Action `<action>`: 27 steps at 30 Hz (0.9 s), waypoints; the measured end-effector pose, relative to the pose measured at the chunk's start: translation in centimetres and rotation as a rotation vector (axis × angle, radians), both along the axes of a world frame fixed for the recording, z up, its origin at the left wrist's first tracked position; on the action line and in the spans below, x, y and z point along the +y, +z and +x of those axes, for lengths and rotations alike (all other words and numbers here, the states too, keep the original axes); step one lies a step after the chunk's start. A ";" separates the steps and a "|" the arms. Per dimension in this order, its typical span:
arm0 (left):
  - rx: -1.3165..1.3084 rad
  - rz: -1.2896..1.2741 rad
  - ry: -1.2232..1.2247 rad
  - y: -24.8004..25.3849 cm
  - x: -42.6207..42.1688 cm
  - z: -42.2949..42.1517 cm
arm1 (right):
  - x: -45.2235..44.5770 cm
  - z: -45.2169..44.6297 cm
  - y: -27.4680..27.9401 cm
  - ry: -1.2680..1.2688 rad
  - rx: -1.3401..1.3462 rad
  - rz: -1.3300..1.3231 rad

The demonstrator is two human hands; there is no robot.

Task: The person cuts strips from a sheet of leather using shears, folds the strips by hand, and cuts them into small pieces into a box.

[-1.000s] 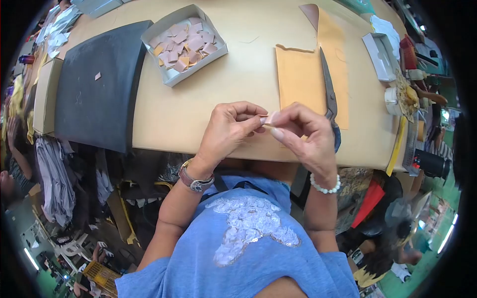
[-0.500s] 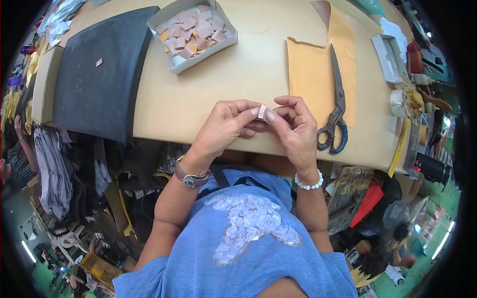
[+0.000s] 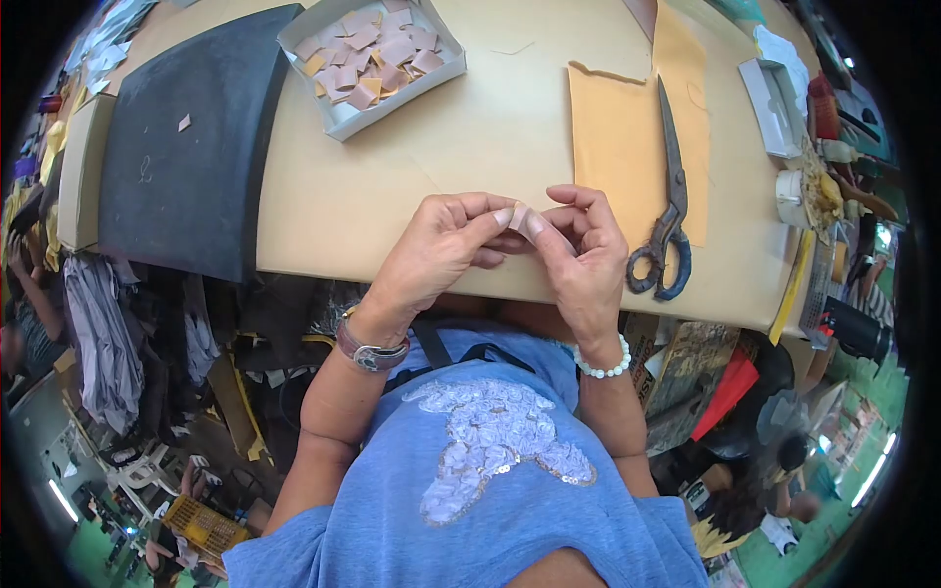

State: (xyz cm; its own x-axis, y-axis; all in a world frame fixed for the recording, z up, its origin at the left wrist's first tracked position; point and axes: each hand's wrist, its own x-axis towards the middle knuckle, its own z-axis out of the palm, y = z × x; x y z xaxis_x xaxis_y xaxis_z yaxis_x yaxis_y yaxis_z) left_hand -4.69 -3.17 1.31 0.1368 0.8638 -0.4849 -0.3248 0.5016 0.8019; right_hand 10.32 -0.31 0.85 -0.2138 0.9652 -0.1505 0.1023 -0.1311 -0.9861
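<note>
Between my two hands is a small pinkish leather-like piece (image 3: 520,213), with a bit of its orange-yellow side showing at the top. My left hand (image 3: 446,245) pinches its left side between thumb and forefinger. On the other side, my right hand (image 3: 586,257) presses the piece with its thumb, and its forefinger arches above. The fingers partly hide the piece. Both hands are just over the table's near edge. To the right of my right hand lie dark-handled scissors (image 3: 670,201), blades pointing away, partly on a yellow-orange sheet (image 3: 618,132).
A white box (image 3: 397,113) full of similar small pieces stands at the back left of the table (image 3: 392,167). Left of it lies a black board (image 3: 191,162) with one small piece (image 3: 184,122) on it. A white tray (image 3: 769,108) sits at the far right.
The small piece has turned slightly between my fingers and now shows some orange at its top. Both hands keep their pinch in nearly the same place. The view has shifted a little.
</note>
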 end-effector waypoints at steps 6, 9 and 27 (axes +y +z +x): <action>0.002 0.013 -0.008 -0.1 0.0 -0.1 | 0.2 0.2 -0.2 0.025 -0.010 0.004; -0.004 0.013 -0.004 -0.2 0.0 -0.1 | 0.4 0.3 -0.1 0.044 0.001 -0.001; 0.244 0.257 0.212 0.9 -0.3 1.0 | -0.4 3.5 4.3 0.195 -0.645 0.495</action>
State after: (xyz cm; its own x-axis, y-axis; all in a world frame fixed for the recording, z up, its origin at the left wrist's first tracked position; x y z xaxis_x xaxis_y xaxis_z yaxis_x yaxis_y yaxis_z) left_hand -3.67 -3.49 2.16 -0.1492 0.9578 -0.2458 -0.1837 0.2174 0.9586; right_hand 13.77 -0.66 5.12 -0.4013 0.9065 0.1310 0.6423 0.3804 -0.6654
